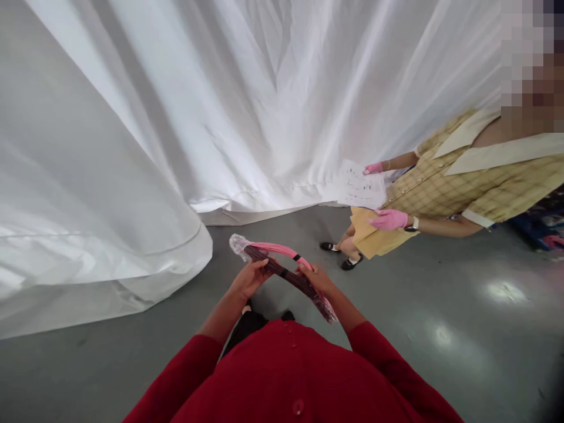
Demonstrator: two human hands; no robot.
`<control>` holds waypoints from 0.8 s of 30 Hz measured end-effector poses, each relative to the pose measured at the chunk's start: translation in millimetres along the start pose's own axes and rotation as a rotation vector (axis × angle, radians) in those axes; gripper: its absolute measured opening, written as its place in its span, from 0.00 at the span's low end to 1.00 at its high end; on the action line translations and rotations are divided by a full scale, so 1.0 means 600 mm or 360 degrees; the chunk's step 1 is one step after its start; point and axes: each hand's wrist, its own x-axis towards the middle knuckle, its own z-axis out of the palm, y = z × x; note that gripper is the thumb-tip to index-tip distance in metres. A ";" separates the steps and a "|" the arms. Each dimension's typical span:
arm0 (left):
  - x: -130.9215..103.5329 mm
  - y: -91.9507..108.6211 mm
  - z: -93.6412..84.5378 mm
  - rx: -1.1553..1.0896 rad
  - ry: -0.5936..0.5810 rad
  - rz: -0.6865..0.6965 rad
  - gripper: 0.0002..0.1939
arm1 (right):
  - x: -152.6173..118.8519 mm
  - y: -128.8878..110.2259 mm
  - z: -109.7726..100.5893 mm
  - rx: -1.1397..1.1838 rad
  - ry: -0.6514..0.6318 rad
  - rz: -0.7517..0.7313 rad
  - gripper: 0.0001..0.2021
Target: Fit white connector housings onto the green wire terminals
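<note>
White curtain (264, 106), hung in deep folds, formed the backdrop and met a grey floor (423, 335). At right stood a co-worker (423, 188) in a yellow checked garment; at bottom, the wearer's red garment (286, 376) filled the near field. Between the wearer's hands, above the floor and in front of the body, a wire bundle (275, 267) slanted from upper left to lower right, its pink strands (275, 247) bowed apart from its dark brown strands (297, 281). The co-worker held paper sheets (361, 187) in pink gloves (390, 220), well apart from the bundle.

The left hand (252, 278) grasped the brown strands near the upper end; the right hand (316, 278) gripped the bundle farther along, its fingertips at the pink strands, though how much brown it enclosed could not be told. Clear plastic wrap (238, 245) covered the upper end, and more showed at the lower. Dark bands (296, 257) cinched each colour. Sound handling, in our judgement, called for two-handed support on either side of the bands, light finger pressure, no sharp bend, and no pull on the wrapped ends, lest the plastic slip or strands splay.
</note>
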 end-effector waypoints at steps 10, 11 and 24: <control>-0.011 0.007 -0.068 -0.0236 0.0202 0.0080 0.03 | 0.027 -0.024 0.050 -0.0107 -0.0355 -0.0213 0.18; -0.010 0.011 -0.075 -0.0247 0.0229 0.0085 0.03 | 0.030 -0.027 0.055 -0.0101 -0.0395 -0.0220 0.18; -0.024 0.059 -0.116 -0.0337 0.0292 0.0137 0.06 | 0.054 -0.022 0.092 0.0039 -0.0533 -0.0284 0.27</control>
